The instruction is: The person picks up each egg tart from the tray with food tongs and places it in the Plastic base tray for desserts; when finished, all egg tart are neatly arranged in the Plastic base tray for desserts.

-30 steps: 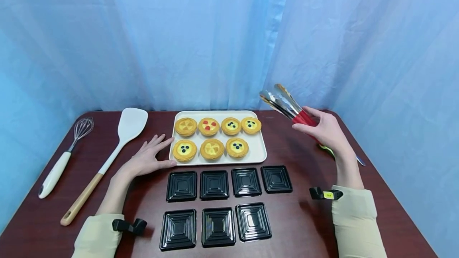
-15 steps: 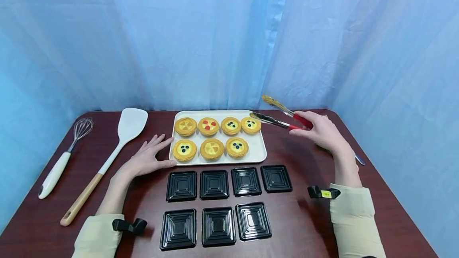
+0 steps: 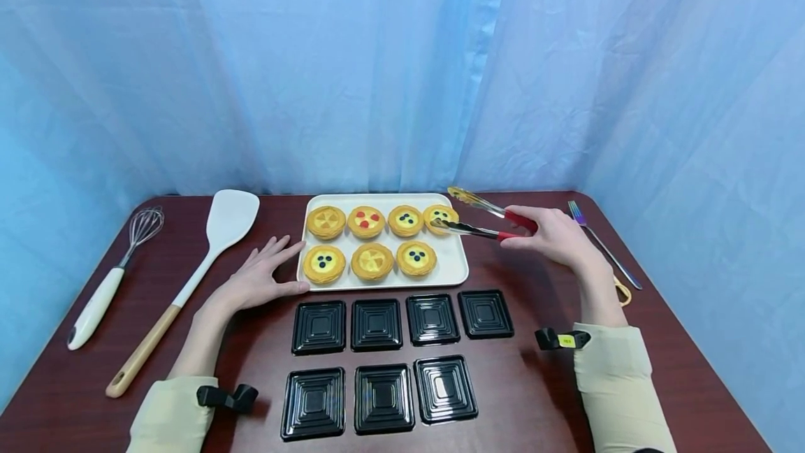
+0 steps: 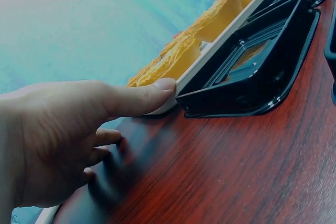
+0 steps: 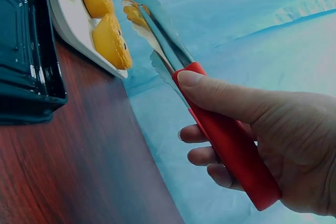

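Observation:
My right hand grips red-handled metal tongs by the handles. The tongs' arms stand apart, their scalloped tips over the right end of the white tray. In the head view one tip overlaps the rear right blueberry tart; I cannot tell whether they touch. At the tray's left end my left hand lies with fingers spread, its thumb touching the front left corner and a finger at the left edge. Several tarts stand in two rows, including one with red fruit and a front right blueberry tart.
Several black square plastic trays lie in two rows before the white tray. A white spatula and a whisk lie at the left. A fork and a yellow loop handle lie at the right. A blue curtain hangs behind.
My right hand has moved left and slightly down, bringing the tongs from beyond the tray's right end over it. The tongs' arms have come level and spread. My left hand has stayed still.

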The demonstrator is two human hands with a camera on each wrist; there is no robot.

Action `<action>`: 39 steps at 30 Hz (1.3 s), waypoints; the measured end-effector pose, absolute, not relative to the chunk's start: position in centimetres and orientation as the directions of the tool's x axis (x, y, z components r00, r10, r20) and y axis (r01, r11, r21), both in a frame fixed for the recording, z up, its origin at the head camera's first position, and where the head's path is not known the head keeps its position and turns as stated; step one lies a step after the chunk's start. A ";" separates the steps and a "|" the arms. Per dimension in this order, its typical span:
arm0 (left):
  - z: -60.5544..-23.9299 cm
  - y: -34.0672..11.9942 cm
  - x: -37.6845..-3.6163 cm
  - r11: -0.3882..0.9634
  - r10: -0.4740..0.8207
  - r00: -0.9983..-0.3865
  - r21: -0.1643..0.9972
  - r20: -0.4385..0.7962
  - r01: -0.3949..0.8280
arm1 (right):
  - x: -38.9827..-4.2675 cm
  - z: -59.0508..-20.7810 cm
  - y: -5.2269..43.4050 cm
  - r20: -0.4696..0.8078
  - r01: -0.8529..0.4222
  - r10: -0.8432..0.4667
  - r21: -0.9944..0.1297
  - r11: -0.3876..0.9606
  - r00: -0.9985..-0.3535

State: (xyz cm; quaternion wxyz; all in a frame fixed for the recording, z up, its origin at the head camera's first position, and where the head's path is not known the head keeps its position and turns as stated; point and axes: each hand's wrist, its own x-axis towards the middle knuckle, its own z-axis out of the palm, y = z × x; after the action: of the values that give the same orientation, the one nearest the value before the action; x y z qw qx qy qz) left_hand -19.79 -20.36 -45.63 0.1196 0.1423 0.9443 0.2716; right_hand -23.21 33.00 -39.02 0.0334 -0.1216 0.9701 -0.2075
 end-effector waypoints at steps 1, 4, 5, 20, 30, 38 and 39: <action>-45.6 -20.4 -19.8 0.813 0.333 -0.931 0.546 -0.148 0.204 | -23.3 -39.1 32.9 -0.017 -0.219 -0.247 -0.409 0.886 -0.969; -45.6 -20.4 -19.7 0.814 0.330 -0.932 0.546 -0.150 0.200 | -23.4 -39.3 32.7 -0.023 -0.221 -0.249 -0.388 0.895 -0.968; -45.6 -20.4 -19.7 0.814 0.329 -0.932 0.545 -0.152 0.198 | -23.5 -39.4 32.6 -0.023 -0.221 -0.248 -0.379 0.899 -0.969; -45.5 -20.5 -19.8 0.811 0.333 -0.930 0.551 -0.156 0.198 | -23.7 -39.9 32.0 -0.037 -0.229 -0.251 -0.296 0.927 -0.967; -45.4 -20.4 -19.8 0.810 0.334 -0.930 0.553 -0.156 0.198 | -23.9 -40.3 32.0 -0.036 -0.250 -0.272 -0.296 0.922 -0.962; -45.3 -20.3 -19.7 0.808 0.332 -0.929 0.557 -0.164 0.191 | -24.0 -40.4 32.0 -0.038 -0.257 -0.281 -0.304 0.917 -0.959; -45.3 -20.3 -19.7 0.808 0.332 -0.929 0.557 -0.164 0.191 | -24.0 -40.5 32.0 -0.036 -0.258 -0.281 -0.303 0.917 -0.959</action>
State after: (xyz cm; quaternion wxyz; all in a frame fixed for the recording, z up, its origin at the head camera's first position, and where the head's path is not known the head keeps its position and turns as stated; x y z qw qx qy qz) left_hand -19.69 -20.30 -45.34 0.1279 0.1386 0.9423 0.2767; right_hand -23.97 32.04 -40.49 0.0396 -0.1378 0.9783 -0.1494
